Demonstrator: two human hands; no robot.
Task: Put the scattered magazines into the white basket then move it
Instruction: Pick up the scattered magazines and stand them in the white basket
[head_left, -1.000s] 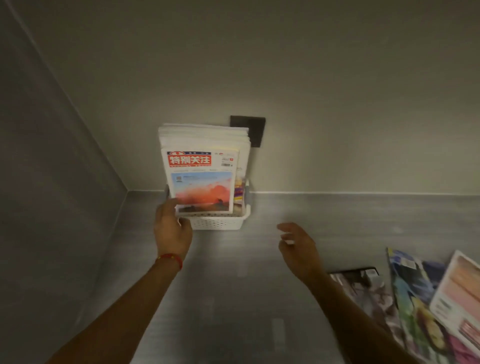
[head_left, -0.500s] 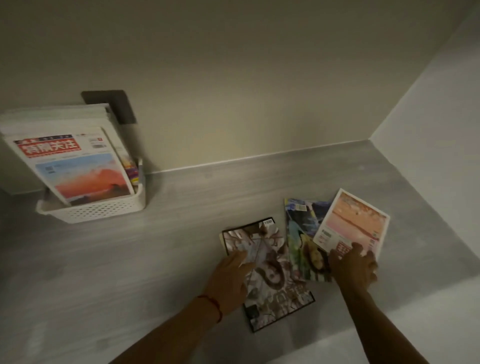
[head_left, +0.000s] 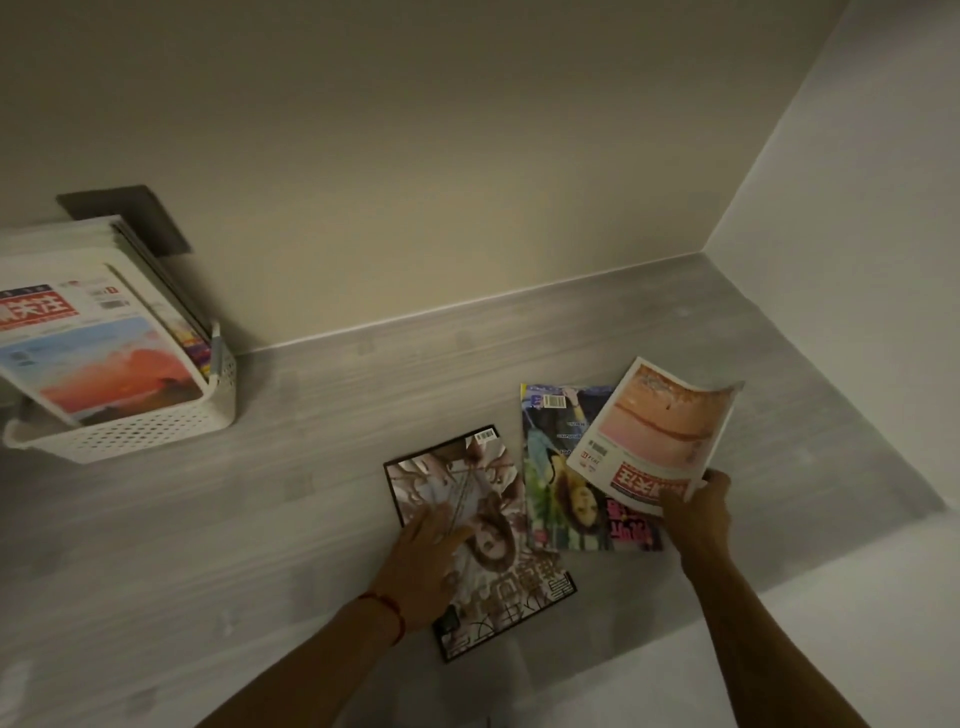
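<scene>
1. Grey wood-grain tabletop (head_left: 322, 519) runs into a corner of pale beige walls; the landmark is the white perforated plastic basket (head_left: 156, 434) against the back wall, already packed with upright magazines.
2. Well to the right of the basket and nearer the person lie three loose ones, side by side.
3. Closest to the basket is the dark-bordered glossy portrait magazine (head_left: 483, 540); the left hand (head_left: 426, 561) lies flat on it, fingers spread.
4. Next over lies the colourful green-and-pink magazine (head_left: 563, 499), flat and untouched.
5. Farthest from the basket, the orange-and-white thin magazine (head_left: 654, 441) is pinched at its near edge by the right hand (head_left: 698, 512), its far end lifted and curling.
6. Judgement: the basket lies up and leftward from that hand, so the carry crosses both other magazines; its long axis must turn upright to slot in.
</scene>
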